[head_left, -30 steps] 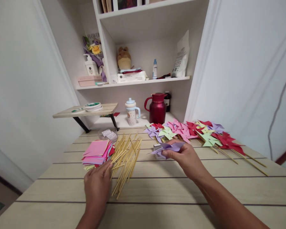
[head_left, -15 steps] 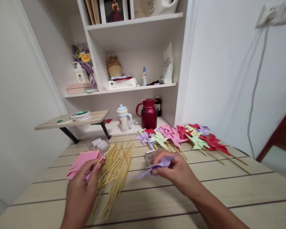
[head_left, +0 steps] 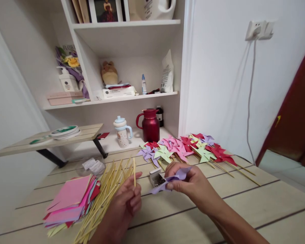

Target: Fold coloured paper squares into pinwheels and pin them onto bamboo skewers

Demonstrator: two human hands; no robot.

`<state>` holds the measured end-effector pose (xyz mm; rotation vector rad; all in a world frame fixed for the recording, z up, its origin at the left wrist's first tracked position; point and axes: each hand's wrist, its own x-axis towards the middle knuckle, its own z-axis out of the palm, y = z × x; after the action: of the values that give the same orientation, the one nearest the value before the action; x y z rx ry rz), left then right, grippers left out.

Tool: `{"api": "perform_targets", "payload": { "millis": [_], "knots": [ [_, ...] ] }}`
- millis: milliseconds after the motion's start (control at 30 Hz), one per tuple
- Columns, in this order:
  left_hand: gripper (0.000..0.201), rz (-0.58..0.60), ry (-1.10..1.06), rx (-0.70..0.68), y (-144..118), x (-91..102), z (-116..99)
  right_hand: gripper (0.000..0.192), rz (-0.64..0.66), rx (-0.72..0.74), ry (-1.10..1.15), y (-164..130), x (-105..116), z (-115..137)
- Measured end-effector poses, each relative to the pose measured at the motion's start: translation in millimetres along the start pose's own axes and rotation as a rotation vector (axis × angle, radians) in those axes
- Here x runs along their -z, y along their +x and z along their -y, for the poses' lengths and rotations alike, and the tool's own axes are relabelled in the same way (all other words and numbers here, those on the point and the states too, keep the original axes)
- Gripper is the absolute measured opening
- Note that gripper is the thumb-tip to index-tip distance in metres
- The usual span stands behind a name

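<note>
Between the fingers of my left hand (head_left: 125,203) a thin wooden stick (head_left: 134,169) stands nearly upright. My right hand (head_left: 189,183) pinches a purple paper pinwheel head (head_left: 178,175), which is seen edge-on. Just behind that paper sits a small open box (head_left: 156,178) with dark little pieces inside, too small to name. Left of my left hand lies a loose heap of wooden sticks (head_left: 104,196). A pile of coloured paper squares (head_left: 71,193) rests beyond the sticks, pink on top.
Finished pinwheels on sticks (head_left: 178,147) lie at the back right of the slatted table (head_left: 167,220). A red jug (head_left: 151,127) and a sippy cup (head_left: 122,134) stand behind. A clear container (head_left: 93,166) with white packets is near the small raised shelf (head_left: 88,130).
My left hand has moved right, away from the heap, with a stick now upright in its fingers. My right hand still holds the purple pinwheel head. The view has turned right.
</note>
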<state>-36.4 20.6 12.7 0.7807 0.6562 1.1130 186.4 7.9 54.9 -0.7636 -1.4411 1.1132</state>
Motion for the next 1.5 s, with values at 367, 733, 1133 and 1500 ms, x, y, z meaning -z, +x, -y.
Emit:
{"api": "perform_targets", "payload": {
  "millis": [367,733,1133,1500],
  "knots": [
    [0.055,-0.131,0.514,-0.131,-18.2,-8.0,6.7,0.011,0.063,0.436,-0.497,1.4,-12.2,-13.5],
    [0.037,-0.377,0.993,-0.463,-21.5,9.6,22.0,0.027,-0.168,0.814,-0.613,-3.4,-5.2,-1.3],
    [0.035,-0.428,1.233,-0.791,-41.0,0.0,27.1,0.026,0.076,0.745,-0.622,-9.1,-9.7,4.8],
    [0.029,-0.386,1.117,-0.734,-39.6,-5.7,34.2,0.011,0.022,0.667,-0.457,-8.9,-14.4,2.5]
  ]
}}
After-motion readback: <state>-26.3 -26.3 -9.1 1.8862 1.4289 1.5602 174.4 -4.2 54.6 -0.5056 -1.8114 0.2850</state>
